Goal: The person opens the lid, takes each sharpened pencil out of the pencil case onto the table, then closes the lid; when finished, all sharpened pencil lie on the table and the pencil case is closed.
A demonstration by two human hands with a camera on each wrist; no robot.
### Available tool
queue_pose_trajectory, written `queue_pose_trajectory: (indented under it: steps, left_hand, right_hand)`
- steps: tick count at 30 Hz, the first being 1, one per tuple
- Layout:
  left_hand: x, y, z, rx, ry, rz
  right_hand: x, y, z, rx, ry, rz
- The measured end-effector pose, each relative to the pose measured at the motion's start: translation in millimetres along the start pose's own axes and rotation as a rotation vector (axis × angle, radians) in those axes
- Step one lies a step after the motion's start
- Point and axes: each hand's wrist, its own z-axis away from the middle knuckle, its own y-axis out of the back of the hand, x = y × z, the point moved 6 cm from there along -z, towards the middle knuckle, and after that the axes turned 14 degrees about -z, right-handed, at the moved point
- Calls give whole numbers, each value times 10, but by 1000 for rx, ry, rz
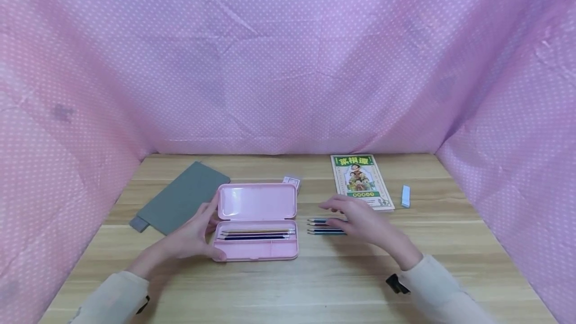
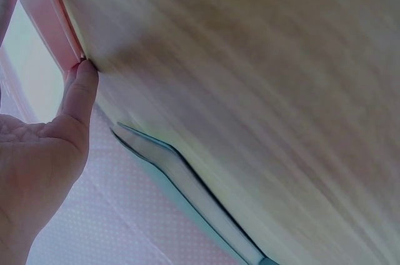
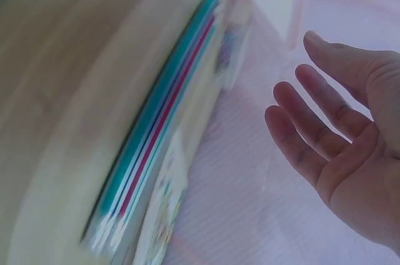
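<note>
An open pink pencil case [image 1: 257,223] lies on the wooden table [image 1: 315,284], lid up, with several pencils [image 1: 256,234] in its tray. My left hand [image 1: 195,234] holds the case's left end, thumb on the front corner; the left wrist view shows the thumb [image 2: 80,90] against the pink case edge [image 2: 53,21]. My right hand [image 1: 357,219] hovers with straight, spread fingers [image 3: 312,134] just above loose pencils [image 1: 321,226] lying right of the case. The right wrist view shows these pencils [image 3: 169,102] blurred, teal and red.
A grey notebook [image 1: 182,196] lies left of the case, its edge seen as a notebook [image 2: 187,196] in the left wrist view. A green-covered book [image 1: 361,180], a white eraser [image 1: 405,196] and a small box [image 1: 291,181] lie behind. Pink dotted cloth [image 1: 288,64] walls the table.
</note>
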Motion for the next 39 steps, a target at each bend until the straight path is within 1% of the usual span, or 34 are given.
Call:
queue_pose_trajectory:
  steps: [3,8,11,14,17,21,25,28,35,39]
  left_hand:
    - [-2,0,-5,0,12,9]
    - [-10,0,-3,2,9,-17]
    - [-20,6,2,8,11,-25]
    - [-24,11,4,11,8,-13]
    - [-27,13,5,8,0,-15]
    - [-37,8,7,5,2,-19]
    - [-43,3,8,4,6,-13]
    - [-42,2,9,4,5,-7]
    - [-42,6,5,13,-2,-4]
    - [-22,8,1,23,-21,-8]
  right_hand:
    - [-106,-92,-136,-9,34,-30]
    - [-270,-293,-333,-37,98,-48]
    - [-348,-398,-439,-53,110,-54]
    - [-399,-491,-528,-69,114,-49]
    - [-421,-585,-599,-95,103,-57]
    - [-407,-707,-664,-124,56,-81]
    - [-386,-800,-696,-135,19,-70]
    - [-384,-845,-708,-133,11,-60]
    - [-381,-896,-728,-124,-13,-74]
    - [-402,-910,-726,-121,-2,-33]
